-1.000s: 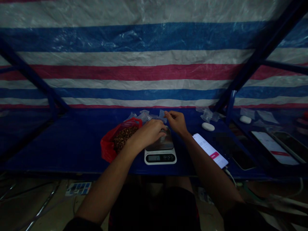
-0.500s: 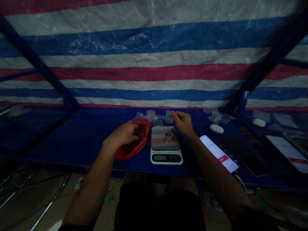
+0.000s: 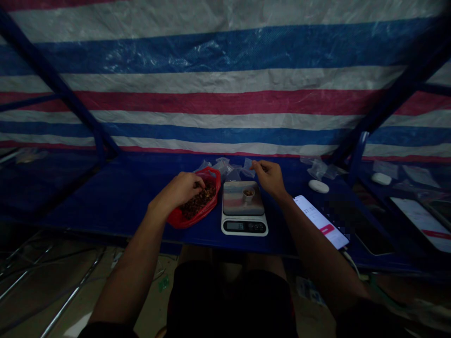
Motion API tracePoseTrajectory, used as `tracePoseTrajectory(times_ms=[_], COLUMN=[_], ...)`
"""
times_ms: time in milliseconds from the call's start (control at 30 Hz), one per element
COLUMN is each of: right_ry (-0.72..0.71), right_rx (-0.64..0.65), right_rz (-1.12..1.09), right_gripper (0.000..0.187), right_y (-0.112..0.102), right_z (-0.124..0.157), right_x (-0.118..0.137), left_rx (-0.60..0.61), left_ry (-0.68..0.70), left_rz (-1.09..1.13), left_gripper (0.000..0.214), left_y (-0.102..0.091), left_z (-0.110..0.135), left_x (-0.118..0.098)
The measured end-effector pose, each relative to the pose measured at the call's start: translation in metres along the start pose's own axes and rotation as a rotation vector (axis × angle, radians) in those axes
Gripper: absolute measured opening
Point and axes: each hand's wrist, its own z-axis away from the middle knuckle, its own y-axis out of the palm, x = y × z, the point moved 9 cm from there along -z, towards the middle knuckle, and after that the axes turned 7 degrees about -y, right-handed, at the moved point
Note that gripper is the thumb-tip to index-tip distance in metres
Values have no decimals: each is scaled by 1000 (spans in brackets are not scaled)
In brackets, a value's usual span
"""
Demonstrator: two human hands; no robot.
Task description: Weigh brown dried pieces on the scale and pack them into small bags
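Okay: kitchen scale (image 3: 243, 224) nearest, small cup (image 3: 248, 194) on its platter. Left hand (image 3: 178, 190), fingers (image 3: 199, 182) bunched, pinching loose brown granules (image 3: 199, 204), maybe seeds, in a red plastic bag (image 3: 213, 178); light, spill-prone, take by pinch. Right hand (image 3: 271, 179), fingertips (image 3: 256, 165) pressed together beside a thin clear bag (image 3: 247, 165); soft, hold by edge.

Two hands (image 3: 179, 190) (image 3: 270, 179), one digital scale (image 3: 243, 225), one small cup (image 3: 248, 194), two earbud cases (image 3: 319, 186) (image 3: 381, 178)
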Motion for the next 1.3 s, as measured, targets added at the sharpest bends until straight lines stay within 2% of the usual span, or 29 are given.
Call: tracePoseTrajectory(times_ms=[133,267,400,533,767,1133,1233,1300], right_ry=[-11,-19,-15,-15,-38,-10,0,4], right_rx=[5,9,5,4,-11,-3,2,-6], right_rz=[6,3,12,6,-3,29,25,21], right_gripper=[42,43,43,42,42,45,44,43], right_y=[1,1,-1,-2,-4,-4,-4,-5], right_z=[0,0,-1,-3,-3,-3,-2,-2], right_x=[2,4,3,1,3,4,3,2], left_rx=[-51,-56,-2,77,52,54,28,-11], left_ry=[48,231,359,429,420,366,367,311], left_rz=[108,206,248,272,228,283,278,238], left_gripper=[19,16,15,17,27,25,27,26], left_y=[-18,-27,-15,8,24,5,-4,-11], left_z=[4,4,-5,-17,-30,-21,-14,-9], left_x=[-22,-77,-127,-151,-150,-146,-135,-111])
